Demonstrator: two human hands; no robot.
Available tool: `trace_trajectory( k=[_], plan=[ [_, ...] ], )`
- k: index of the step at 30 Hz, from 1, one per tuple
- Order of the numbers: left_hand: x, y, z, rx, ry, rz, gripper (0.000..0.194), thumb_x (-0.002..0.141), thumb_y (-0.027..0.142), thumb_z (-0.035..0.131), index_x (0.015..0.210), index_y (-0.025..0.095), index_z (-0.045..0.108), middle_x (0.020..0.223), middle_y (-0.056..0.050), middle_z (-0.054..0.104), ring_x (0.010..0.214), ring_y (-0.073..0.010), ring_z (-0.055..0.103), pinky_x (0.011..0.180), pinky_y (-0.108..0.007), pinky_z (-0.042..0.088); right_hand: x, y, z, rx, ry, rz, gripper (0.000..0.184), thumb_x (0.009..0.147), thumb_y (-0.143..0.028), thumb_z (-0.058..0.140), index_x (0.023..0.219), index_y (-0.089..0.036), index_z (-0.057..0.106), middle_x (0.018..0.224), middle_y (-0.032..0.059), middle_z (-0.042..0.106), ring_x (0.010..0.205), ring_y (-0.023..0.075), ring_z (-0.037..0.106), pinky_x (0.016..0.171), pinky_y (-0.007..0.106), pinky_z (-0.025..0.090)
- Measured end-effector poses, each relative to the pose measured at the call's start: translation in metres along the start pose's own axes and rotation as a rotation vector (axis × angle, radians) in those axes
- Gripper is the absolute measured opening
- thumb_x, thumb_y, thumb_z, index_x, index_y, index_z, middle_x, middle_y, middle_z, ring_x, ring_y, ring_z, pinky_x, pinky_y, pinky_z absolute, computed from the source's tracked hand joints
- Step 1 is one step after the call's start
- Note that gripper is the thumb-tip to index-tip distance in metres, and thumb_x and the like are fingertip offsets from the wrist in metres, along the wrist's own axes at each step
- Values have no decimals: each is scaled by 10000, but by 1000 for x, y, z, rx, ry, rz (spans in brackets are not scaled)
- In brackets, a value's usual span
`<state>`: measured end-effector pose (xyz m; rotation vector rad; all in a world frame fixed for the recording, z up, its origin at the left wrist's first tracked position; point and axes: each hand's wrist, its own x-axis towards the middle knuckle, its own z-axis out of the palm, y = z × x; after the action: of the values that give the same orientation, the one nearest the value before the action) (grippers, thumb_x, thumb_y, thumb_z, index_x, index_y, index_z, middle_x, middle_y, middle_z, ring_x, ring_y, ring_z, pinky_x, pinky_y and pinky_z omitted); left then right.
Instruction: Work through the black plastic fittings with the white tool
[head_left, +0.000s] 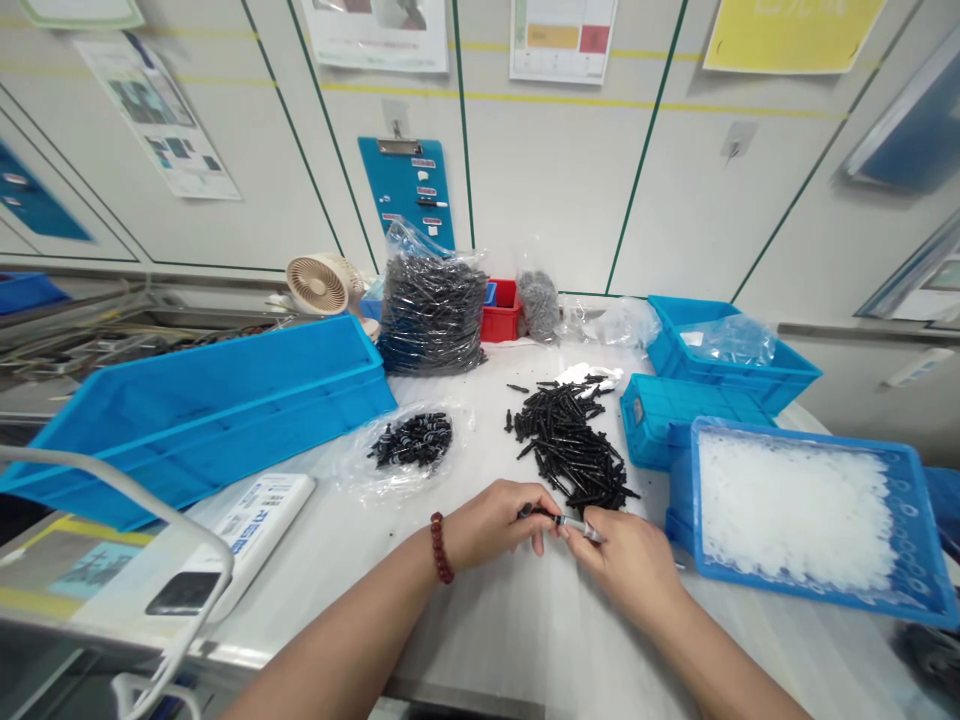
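My left hand [491, 522], with a red bead bracelet at the wrist, is closed on a small black rod-shaped part [536, 511]. From the other side my right hand [626, 550] pinches a short silver-grey cylindrical piece [581, 527]. The two pieces meet end to end between my hands; whether they are joined I cannot tell. Just beyond lies a loose pile of slim black parts [570, 440] on the white table [495, 620]. Left of it an opened clear bag [360, 480] holds small black parts with grey bands [412, 440].
A blue bin of small white translucent pieces [795, 510] stands at the right, near my right forearm. Behind it are a closed blue box [675, 410] and another blue bin [735, 370]. A long blue bin [217, 400], a scale [240, 540] and a fan [319, 284] are leftward.
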<state>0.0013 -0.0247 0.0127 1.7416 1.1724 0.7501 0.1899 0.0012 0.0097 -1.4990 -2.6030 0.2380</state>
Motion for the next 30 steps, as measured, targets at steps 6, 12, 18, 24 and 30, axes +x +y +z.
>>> trace_trajectory(
  k=[6,12,18,24,30],
  plan=[
    [1,0,-3,26,-10,20,181,852,247,514,950,138,620,748,-40,673,580,-96,604,520,-161,447,0,1,1,-36,3,43,288,843,-409,533,648,-198,553,631,23,609,615,169,564,495,267,133],
    [3,-3,-3,-52,-58,-66,258,834,187,465,1056,146,588,885,-62,660,662,-120,608,500,-177,443,0,4,-2,-25,8,33,265,867,-374,502,674,-197,541,637,9,600,593,149,534,501,261,140],
    [4,-6,-1,155,0,-67,90,783,213,532,848,152,519,729,16,521,630,-100,446,586,-206,367,-1,2,1,51,49,-106,96,826,-179,490,739,-187,531,673,0,580,639,152,530,538,262,208],
    [8,-3,-2,-149,127,-36,296,805,432,521,845,139,515,608,41,436,554,-84,381,538,-202,313,-1,2,7,128,59,-233,127,845,-105,453,882,-179,550,839,28,599,758,170,542,634,258,324],
    [8,-3,0,-425,-46,-80,409,769,513,569,846,121,482,630,-1,562,441,-43,349,442,-186,280,1,8,11,180,136,-324,231,841,-130,532,1060,-196,558,905,38,629,819,179,576,672,260,391]
  ],
)
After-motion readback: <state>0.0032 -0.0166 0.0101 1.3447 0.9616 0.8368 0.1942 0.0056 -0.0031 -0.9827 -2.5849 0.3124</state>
